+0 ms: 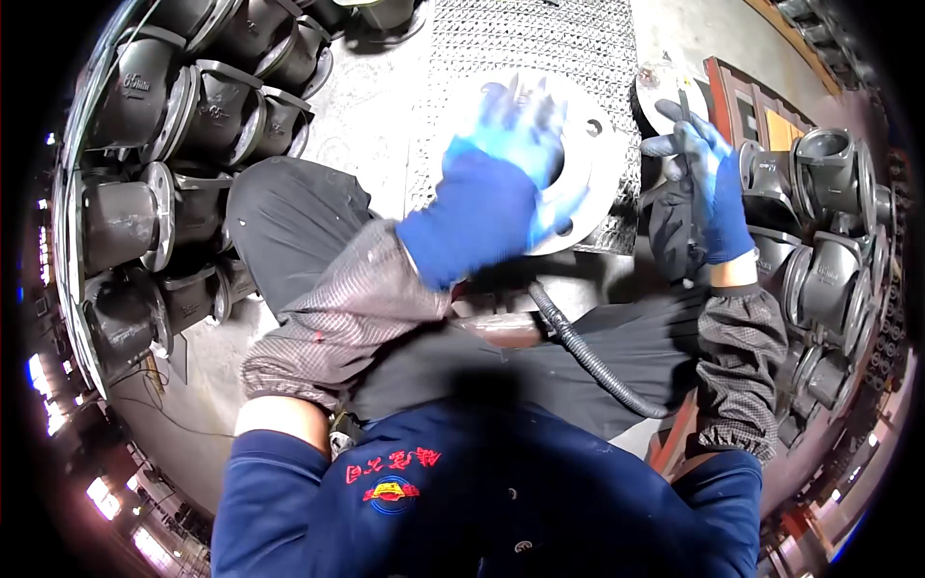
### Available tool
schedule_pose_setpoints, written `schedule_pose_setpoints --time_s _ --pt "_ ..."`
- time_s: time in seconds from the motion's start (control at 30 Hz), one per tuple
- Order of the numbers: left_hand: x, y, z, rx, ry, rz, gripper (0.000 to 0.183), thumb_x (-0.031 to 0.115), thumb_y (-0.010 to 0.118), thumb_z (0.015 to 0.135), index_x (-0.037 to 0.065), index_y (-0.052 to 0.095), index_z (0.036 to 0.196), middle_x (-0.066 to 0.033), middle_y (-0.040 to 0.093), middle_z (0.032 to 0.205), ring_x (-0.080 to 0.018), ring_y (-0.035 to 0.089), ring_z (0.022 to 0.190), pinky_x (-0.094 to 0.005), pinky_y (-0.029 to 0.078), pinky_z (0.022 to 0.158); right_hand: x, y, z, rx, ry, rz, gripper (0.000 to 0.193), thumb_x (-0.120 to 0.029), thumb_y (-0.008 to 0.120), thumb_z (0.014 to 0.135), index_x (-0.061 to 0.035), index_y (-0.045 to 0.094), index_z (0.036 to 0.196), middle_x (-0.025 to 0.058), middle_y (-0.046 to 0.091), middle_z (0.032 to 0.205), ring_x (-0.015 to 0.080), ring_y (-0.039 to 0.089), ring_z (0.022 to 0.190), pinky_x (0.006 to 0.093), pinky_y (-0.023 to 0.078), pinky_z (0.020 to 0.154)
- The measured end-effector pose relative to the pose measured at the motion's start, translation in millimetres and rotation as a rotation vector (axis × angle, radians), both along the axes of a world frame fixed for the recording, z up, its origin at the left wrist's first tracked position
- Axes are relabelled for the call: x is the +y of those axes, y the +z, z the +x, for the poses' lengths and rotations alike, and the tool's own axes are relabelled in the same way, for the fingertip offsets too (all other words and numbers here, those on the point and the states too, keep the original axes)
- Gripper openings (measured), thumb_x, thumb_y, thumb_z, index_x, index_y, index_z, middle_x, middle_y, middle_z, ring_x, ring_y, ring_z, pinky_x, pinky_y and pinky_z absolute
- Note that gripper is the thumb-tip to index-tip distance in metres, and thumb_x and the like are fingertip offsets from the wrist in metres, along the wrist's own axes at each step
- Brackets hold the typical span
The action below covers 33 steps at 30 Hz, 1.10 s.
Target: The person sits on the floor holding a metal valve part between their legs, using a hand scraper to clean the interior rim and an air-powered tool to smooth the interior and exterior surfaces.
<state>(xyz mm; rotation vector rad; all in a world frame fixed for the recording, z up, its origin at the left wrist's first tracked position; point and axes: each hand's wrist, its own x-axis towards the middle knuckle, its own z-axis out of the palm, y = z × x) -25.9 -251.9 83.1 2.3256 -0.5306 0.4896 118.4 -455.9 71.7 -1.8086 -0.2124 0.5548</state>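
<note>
My left hand (515, 144), in a blue glove, lies over a pale round flange (599, 173) with bolt holes, on top of a mesh-patterned surface. Its fingers are stretched out and somewhat blurred; they cover much of the flange's left side and part of the centre opening. To the right of the flange, my right hand (708, 169) is raised, also gloved in blue with darkened fingertips. A slim dark stick-like tool (686, 144) runs upright along its fingers, apparently gripped. The tool's exact kind does not show.
Dark cast flanged valve bodies (217, 111) are stacked at the left, with several more (829, 173) at the right. A black corrugated hose (597, 361) curves between my legs. Beyond my right hand stand a pale round disc (665, 91) and a reddish frame (718, 101).
</note>
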Motion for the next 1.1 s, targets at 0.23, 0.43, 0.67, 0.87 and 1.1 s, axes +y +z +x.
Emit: schedule_pose_setpoints --time_s 0.23,0.43,0.67,0.87,1.1 --pt "25 34 4 0.266 0.086 -0.039 0.024 0.016 0.059 0.084 0.002 0.066 0.103 -0.0139 0.065 0.081 -0.0258 0.065 0.072 -0.0328 0.051 0.068 2 -13 -8 0.041 -0.144 -0.044 0.04 -0.031 0.046 0.091 -0.0026 0.06 0.115 0.0073 0.068 0.081 0.0043 0.044 0.055 0.0162 0.035 0.049" --pt "86 -29 31 0.397 0.475 -0.113 0.039 0.03 0.055 0.093 -0.002 0.059 0.115 -0.0126 0.066 0.097 -0.0151 0.062 0.086 -0.0251 0.048 0.079 12 -38 -41 0.172 -0.242 0.034 0.032 -0.027 0.049 0.095 -0.0025 0.06 0.112 0.0059 0.064 0.08 0.0085 0.054 0.052 0.0186 0.036 0.04" --pt "81 -34 41 0.774 0.344 -0.648 0.046 0.041 0.058 0.088 -0.004 0.063 0.1 -0.0087 0.064 0.086 -0.0117 0.06 0.076 -0.0242 0.048 0.07 30 -42 -36 -0.065 -0.095 -0.111 0.026 -0.023 0.042 0.096 -0.0029 0.058 0.092 -0.0012 0.053 0.078 0.0038 0.046 0.061 0.018 0.037 0.047" --pt "56 -3 20 0.523 0.264 -0.6 0.031 0.023 0.066 0.083 -0.001 0.065 0.103 -0.0092 0.066 0.083 -0.0095 0.061 0.072 -0.0224 0.049 0.065 25 -41 -19 -0.204 -0.063 -0.079 0.033 -0.016 0.04 0.096 0.0043 0.059 0.114 0.0094 0.064 0.104 0.0141 0.06 0.092 0.0266 0.049 0.082" --pt "39 12 0 0.549 0.164 -0.354 0.028 0.015 0.066 0.084 -0.004 0.064 0.105 -0.0116 0.068 0.085 -0.0114 0.063 0.071 -0.0253 0.051 0.063 17 -50 -16 -0.761 0.131 -0.486 0.029 -0.004 0.051 0.09 0.0059 0.056 0.117 0.0161 0.063 0.108 0.0214 0.063 0.096 0.0289 0.052 0.083"
